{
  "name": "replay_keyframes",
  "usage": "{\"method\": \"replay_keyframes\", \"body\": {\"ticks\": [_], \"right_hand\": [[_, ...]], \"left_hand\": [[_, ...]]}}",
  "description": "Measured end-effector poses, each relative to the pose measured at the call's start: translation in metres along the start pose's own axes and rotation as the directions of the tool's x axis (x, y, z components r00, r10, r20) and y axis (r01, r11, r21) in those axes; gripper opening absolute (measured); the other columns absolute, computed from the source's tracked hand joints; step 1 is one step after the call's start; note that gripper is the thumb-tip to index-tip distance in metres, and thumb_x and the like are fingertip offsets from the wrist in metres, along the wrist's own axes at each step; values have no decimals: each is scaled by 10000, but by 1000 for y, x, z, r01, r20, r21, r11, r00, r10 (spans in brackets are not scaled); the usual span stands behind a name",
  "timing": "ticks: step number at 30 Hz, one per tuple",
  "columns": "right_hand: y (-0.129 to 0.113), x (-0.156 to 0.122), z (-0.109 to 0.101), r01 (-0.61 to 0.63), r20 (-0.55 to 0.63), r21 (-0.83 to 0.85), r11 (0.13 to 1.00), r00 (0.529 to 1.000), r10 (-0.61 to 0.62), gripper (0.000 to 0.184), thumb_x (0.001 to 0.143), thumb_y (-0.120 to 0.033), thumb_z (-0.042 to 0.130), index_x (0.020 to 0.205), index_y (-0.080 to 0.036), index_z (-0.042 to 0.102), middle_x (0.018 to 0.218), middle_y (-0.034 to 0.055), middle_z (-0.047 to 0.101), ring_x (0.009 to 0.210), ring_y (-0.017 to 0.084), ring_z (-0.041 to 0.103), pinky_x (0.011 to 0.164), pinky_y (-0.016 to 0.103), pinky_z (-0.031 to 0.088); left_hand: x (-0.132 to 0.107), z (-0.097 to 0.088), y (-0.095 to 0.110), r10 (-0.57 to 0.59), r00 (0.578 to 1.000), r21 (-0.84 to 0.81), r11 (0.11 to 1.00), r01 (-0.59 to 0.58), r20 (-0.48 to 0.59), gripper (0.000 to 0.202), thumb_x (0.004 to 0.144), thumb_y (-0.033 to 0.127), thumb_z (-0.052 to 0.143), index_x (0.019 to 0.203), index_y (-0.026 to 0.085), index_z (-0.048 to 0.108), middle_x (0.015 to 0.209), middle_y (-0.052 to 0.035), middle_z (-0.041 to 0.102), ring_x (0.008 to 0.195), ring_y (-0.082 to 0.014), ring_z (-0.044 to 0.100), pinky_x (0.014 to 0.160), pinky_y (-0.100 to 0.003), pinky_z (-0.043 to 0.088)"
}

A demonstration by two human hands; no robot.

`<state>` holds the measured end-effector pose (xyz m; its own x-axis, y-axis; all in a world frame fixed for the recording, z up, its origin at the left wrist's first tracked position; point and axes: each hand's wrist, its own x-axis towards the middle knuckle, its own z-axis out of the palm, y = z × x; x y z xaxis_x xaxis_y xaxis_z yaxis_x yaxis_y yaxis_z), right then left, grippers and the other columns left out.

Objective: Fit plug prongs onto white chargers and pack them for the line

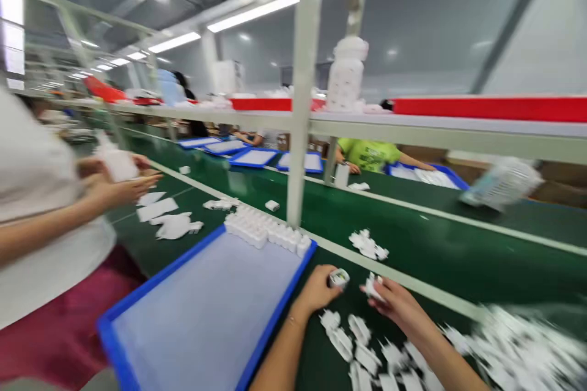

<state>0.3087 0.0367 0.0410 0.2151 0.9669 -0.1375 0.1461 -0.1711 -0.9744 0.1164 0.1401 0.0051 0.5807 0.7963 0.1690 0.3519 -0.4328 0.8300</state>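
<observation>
The left hand (316,290) pinches a small white plastic plug (339,278). The right hand (397,302) grips another white piece (372,287) (blurred) over the green belt (413,250).

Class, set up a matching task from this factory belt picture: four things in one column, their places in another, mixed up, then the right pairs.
Things:
1. left hand
2. right hand
3. blue tray
4. red bin

Places:
A. on the upper shelf
B. left of both hands
C. holding a small white part with a dark face
D. pinching a white part

Pairs: 1-C, 2-D, 3-B, 4-A

A tray (137,311) lies left of both hands, loose parts (367,354) before them.
</observation>
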Motion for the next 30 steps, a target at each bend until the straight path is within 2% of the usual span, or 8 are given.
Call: {"method": "replay_keyframes", "body": {"ticks": [2, 5, 10, 16, 19, 22, 25, 30], "right_hand": [[-7, 2, 5, -111, -6, 309, 945, 993, 119, 301, 724, -478, 672, 802, -207, 568, 902, 90, 717, 619, 158, 650, 531, 242, 530], [-11, 5, 7, -116, -34, 434, 894, 989, 145, 288, 716, -422, 712, 810, -189, 571, 921, 109, 706, 629, 144, 648, 571, 242, 533], [-9, 8, 4, -60, -66, 312, 948, 994, 85, 327, 699, -420, 726, 891, -180, 616, 928, 88, 693, 860, 232, 677, 743, 345, 545], [-19, 32, 19, 171, -62, 42, 984, 984, -169, 201, 641, -312, 738, 802, -199, 698, 887, 21, 701, 942, 240, 617, 953, 379, 418], [-18, 45, 33, 231, -79, -34, 972, 969, -233, 181, 670, -310, 694, 821, -212, 699, 909, 21, 703, 938, 238, 614, 942, 371, 415], [-8, 53, 37, 241, -188, -70, 968, 950, -251, 237, 722, -373, 626, 886, -205, 658, 929, 40, 691, 889, 232, 624, 857, 359, 460], [4, 58, 14, 213, -362, -109, 971, 901, -238, 282, 753, -416, 605, 930, -197, 615, 959, 52, 668, 898, 235, 602, 844, 360, 454], [15, 81, -77, 121, -656, -82, 989, 740, -146, 320, 893, -429, 514, 1075, -167, 547, 1132, 74, 584, 1025, 227, 547, 894, 388, 432]], "left_hand": [[7, -1, -2, 32, 999, -2, 999, -32, 40, 364, 744, 151, 603, 1108, 159, 612, 1067, -54, 624, 1004, -208, 510, 944, -344, 392], [13, -2, -5, 61, 995, -2, 998, -61, 79, 375, 760, 153, 587, 1134, 177, 596, 1074, -42, 629, 995, -209, 502, 939, -338, 389], [13, -2, -4, 64, 995, 1, 998, -65, 79, 364, 752, 169, 605, 1115, 200, 606, 1020, -25, 639, 941, -201, 534, 871, -305, 419], [18, -4, -6, 46, 994, 19, 999, -48, 103, 231, 771, 245, 607, 994, 197, 640, 871, -17, 624, 832, -193, 535, 766, -287, 418], [19, -4, -6, 34, 994, 38, 999, -38, 109, 197, 761, 253, 612, 948, 195, 619, 832, -10, 597, 817, -184, 522, 753, -280, 405], [16, -3, -4, 15, 994, 52, 998, -20, 104, 281, 734, 279, 634, 988, 188, 557, 845, -1, 565, 805, -173, 513, 732, -271, 401], [13, -2, 0, 4, 990, 50, 999, -11, 138, 560, 718, 298, 640, 1229, 198, 432, 863, 15, 542, 743, -154, 510, 708, -266, 407], [11, -5, 4, 88, 976, 6, 996, -91, 201, 632, 728, 211, 576, 1335, 238, 403, 1116, -47, 534, 983, -199, 514, 922, -325, 393]]}}
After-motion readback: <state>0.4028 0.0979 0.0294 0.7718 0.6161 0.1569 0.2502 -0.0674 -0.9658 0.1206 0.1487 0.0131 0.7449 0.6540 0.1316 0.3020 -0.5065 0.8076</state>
